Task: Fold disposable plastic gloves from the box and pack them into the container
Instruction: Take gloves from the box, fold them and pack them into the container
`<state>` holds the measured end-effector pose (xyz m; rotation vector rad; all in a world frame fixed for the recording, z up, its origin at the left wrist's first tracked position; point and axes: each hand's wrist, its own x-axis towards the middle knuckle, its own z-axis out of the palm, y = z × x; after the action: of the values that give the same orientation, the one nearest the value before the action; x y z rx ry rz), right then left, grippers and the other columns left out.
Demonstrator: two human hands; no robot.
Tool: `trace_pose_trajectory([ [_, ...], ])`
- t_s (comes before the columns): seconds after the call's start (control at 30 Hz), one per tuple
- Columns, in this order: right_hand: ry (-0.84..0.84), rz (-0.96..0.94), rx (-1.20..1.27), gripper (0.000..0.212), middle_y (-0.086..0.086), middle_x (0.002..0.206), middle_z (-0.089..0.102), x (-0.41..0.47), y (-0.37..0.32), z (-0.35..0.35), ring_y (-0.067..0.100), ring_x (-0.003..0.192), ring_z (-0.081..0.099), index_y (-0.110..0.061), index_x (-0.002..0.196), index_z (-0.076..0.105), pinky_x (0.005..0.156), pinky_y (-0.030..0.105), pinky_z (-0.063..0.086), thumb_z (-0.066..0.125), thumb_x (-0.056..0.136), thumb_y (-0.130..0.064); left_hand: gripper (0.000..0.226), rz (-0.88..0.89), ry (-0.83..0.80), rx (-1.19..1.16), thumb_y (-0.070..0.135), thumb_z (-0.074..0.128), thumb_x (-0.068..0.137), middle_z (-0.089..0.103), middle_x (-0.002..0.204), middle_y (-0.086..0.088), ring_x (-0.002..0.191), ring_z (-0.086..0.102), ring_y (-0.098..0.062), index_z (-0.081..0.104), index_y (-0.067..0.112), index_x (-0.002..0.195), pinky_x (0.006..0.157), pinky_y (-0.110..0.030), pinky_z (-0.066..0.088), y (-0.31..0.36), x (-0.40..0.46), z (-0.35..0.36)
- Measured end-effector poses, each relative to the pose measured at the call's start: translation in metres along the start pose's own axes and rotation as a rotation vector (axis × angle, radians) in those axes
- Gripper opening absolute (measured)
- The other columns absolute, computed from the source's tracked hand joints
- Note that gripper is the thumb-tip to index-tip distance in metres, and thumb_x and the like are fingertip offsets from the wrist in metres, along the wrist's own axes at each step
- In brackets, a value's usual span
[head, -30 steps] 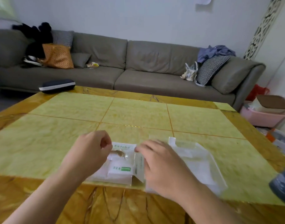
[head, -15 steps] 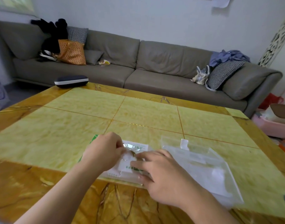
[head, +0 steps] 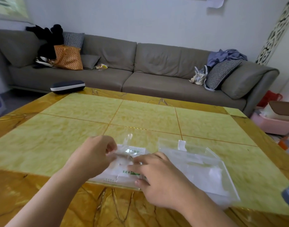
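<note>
Pinching a thin, clear plastic glove (head: 126, 147) at the mouth of the flat white glove box with green print (head: 124, 172), the left hand (head: 93, 158) has fingers and thumb curled closed on the film. The right hand (head: 158, 179) presses on the box with loosely bent fingers, gripping nothing that I can see. Just right of the box lies the clear flat plastic container (head: 206, 167), on the yellow marble table (head: 74, 136). Risk, as I judge it: the slippery film may drag out extra gloves or tear, and the light box may slide if the pressing hand eases.
</note>
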<state>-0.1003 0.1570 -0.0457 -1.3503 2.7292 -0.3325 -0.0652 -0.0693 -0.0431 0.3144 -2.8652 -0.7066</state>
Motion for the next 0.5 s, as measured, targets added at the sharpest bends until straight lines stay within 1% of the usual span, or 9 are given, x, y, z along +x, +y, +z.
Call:
trace_pose_trajectory([
  [0.03, -0.001, -0.002, -0.002, 0.044, -0.019, 0.161, 0.035, 0.0, 0.0, 0.001, 0.013, 0.142, 0.017, -0.04, 0.152, 0.048, 0.113, 0.022, 0.014, 0.05, 0.108, -0.036, 0.011, -0.03, 0.077, -0.033, 0.026, 0.073, 0.09, 0.07, 0.087, 0.015, 0.078, 0.066, -0.003, 0.068, 0.036, 0.087, 0.071, -0.034, 0.06, -0.001, 0.0, 0.001],
  [0.07, 0.002, -0.002, 0.001, 0.043, -0.019, 0.16, 0.036, 0.0, 0.0, 0.001, 0.015, 0.143, 0.018, -0.04, 0.151, 0.049, 0.115, 0.024, 0.015, 0.05, 0.108, -0.036, 0.017, -0.037, 0.158, -0.084, 0.02, 0.07, 0.093, 0.071, 0.081, 0.015, 0.074, 0.066, -0.004, 0.07, 0.034, 0.082, 0.068, -0.033, 0.06, 0.001, 0.002, 0.001],
  [0.13, 0.006, 0.0, -0.001, 0.041, -0.018, 0.161, 0.037, 0.001, 0.002, 0.003, 0.016, 0.144, 0.02, -0.039, 0.148, 0.052, 0.118, 0.025, 0.013, 0.051, 0.107, -0.035, 0.017, -0.013, 0.251, -0.2, 0.019, 0.07, 0.095, 0.071, 0.079, 0.018, 0.075, 0.066, 0.0, 0.072, 0.033, 0.085, 0.066, -0.02, 0.053, 0.01, 0.002, -0.002],
  [0.2, 0.008, -0.02, -0.027, 0.041, -0.014, 0.162, 0.037, 0.001, 0.002, 0.004, 0.013, 0.146, 0.024, -0.038, 0.147, 0.052, 0.118, 0.021, 0.002, 0.051, 0.106, -0.033, 0.011, 0.014, 0.31, -0.274, 0.022, 0.07, 0.096, 0.071, 0.081, 0.019, 0.076, 0.065, 0.002, 0.072, 0.032, 0.09, 0.067, -0.015, 0.049, 0.019, 0.0, -0.007],
  [0.27, 0.012, -0.034, -0.036, 0.042, -0.013, 0.163, 0.037, 0.001, 0.002, 0.003, 0.011, 0.146, 0.027, -0.037, 0.147, 0.052, 0.112, 0.012, -0.009, 0.052, 0.106, -0.032, 0.009, -0.003, 0.349, -0.401, 0.021, 0.067, 0.098, 0.072, 0.082, 0.014, 0.077, 0.066, -0.001, 0.072, 0.029, 0.094, 0.071, -0.02, 0.053, 0.023, -0.002, -0.01],
  [0.33, 0.012, -0.034, -0.018, 0.044, -0.013, 0.163, 0.037, 0.001, 0.001, 0.003, 0.009, 0.147, 0.026, -0.039, 0.149, 0.051, 0.107, 0.008, -0.014, 0.051, 0.106, -0.029, 0.008, -0.037, 0.329, -0.744, 0.016, 0.063, 0.1, 0.073, 0.082, 0.002, 0.076, 0.069, -0.011, 0.071, 0.016, 0.098, 0.077, -0.031, 0.057, 0.031, -0.006, -0.016],
  [0.4, 0.007, -0.033, -0.02, 0.046, -0.012, 0.161, 0.038, 0.001, 0.002, 0.004, 0.01, 0.148, 0.028, -0.039, 0.149, 0.05, 0.11, 0.012, -0.011, 0.05, 0.105, -0.027, 0.014, -0.066, 0.295, -1.085, 0.01, 0.057, 0.103, 0.068, 0.076, -0.009, 0.069, 0.064, -0.024, 0.068, 0.001, 0.101, 0.074, -0.037, 0.057, 0.042, -0.009, -0.023],
  [0.47, -0.007, -0.025, -0.036, 0.045, -0.011, 0.159, 0.038, 0.001, 0.0, 0.002, 0.013, 0.147, 0.03, -0.037, 0.148, 0.051, 0.116, 0.019, -0.006, 0.049, 0.104, -0.026, 0.016, -0.136, 0.259, -1.243, 0.008, 0.056, 0.103, 0.064, 0.075, -0.011, 0.068, 0.061, -0.023, 0.068, -0.003, 0.102, 0.069, -0.034, 0.056, 0.045, -0.009, -0.026],
  [0.5, -0.011, -0.021, -0.034, 0.043, -0.01, 0.16, 0.037, 0.0, -0.001, 0.0, 0.014, 0.148, 0.029, -0.035, 0.147, 0.051, 0.118, 0.021, -0.003, 0.048, 0.105, -0.027, 0.018, -0.195, 0.226, -1.306, 0.008, 0.056, 0.102, 0.065, 0.078, -0.012, 0.07, 0.062, -0.023, 0.069, -0.004, 0.104, 0.069, -0.034, 0.055, 0.045, -0.008, -0.026],
])
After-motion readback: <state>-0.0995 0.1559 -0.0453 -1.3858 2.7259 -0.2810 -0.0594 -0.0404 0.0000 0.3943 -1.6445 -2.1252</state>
